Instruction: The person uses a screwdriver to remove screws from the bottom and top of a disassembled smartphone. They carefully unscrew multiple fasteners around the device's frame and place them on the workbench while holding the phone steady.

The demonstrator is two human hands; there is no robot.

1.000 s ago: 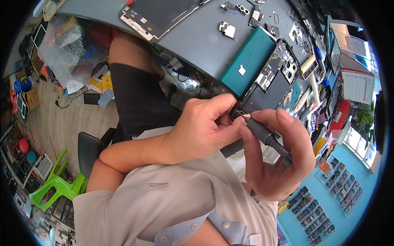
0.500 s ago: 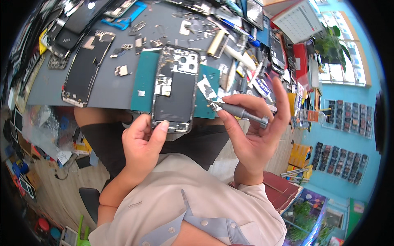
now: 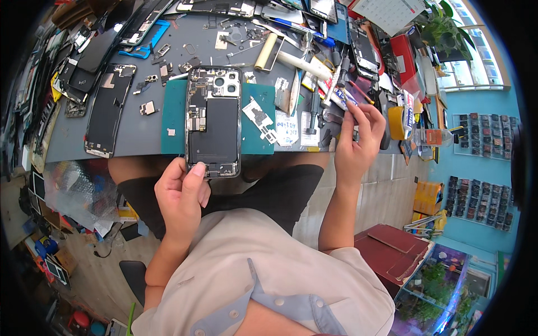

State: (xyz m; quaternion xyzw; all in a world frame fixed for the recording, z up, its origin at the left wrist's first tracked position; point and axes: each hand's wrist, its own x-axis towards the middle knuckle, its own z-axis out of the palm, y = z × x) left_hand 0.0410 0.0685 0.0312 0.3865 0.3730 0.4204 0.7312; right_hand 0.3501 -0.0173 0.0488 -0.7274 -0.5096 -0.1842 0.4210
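My left hand [image 3: 182, 187] grips the lower edge of an opened phone [image 3: 216, 131], thumb on top. Its black battery, circuit board and camera holes are exposed. The phone is over a green mat [image 3: 172, 126]. To its right a thin silver metal plate [image 3: 258, 119] lies on the mat. My right hand [image 3: 360, 137] is raised among the tools at the right, thumb and index fingertips close together beside a white and blue tube [image 3: 341, 99]. Whatever they pinch is too small to make out. A grey screwdriver [image 3: 314, 112] lies left of that hand.
Another phone part with a black back [image 3: 109, 112] lies at the left of the grey table [image 3: 64, 134]. Small loose parts [image 3: 148, 107] are scattered between. A yellow roll [image 3: 265, 51], a white stick [image 3: 302, 64] and stacked phones [image 3: 89, 61] crowd the far side and edges.
The screwdriver and metal plate have left my right hand and now lie on the table and mat. That hand has moved right to the tools. My left hand still holds the phone.
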